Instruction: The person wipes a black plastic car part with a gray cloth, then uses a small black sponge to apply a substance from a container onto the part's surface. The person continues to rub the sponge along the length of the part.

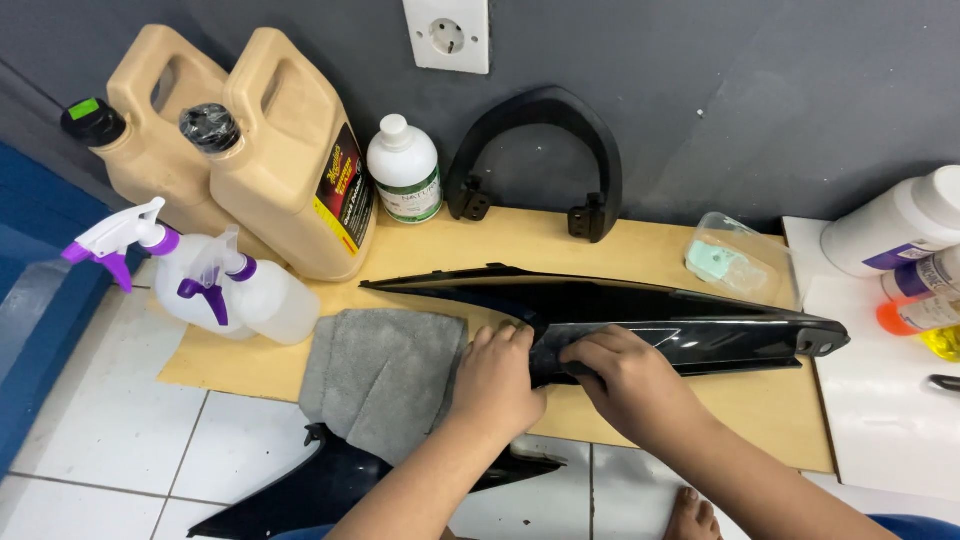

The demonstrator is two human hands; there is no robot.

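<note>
A long glossy black plastic body panel [660, 310] lies across a tan board [520, 245] on the floor. My left hand [495, 380] rests with curled fingers on the panel's near edge, beside a grey microfibre cloth [385, 375] spread to its left. My right hand [630, 375] presses down on the panel's lower edge just right of the left hand, its fingers on a dark strip there. Whether either hand pinches something small is hidden by the fingers.
Two tan jugs [290, 160] and a small white bottle [405, 170] stand against the grey wall, with a black curved bracket [540, 110]. Two spray bottles [225, 285] lie at left. A clear plastic container [740, 262] and white bottles [900, 230] sit at right. Another dark panel [320, 490] lies near my knees.
</note>
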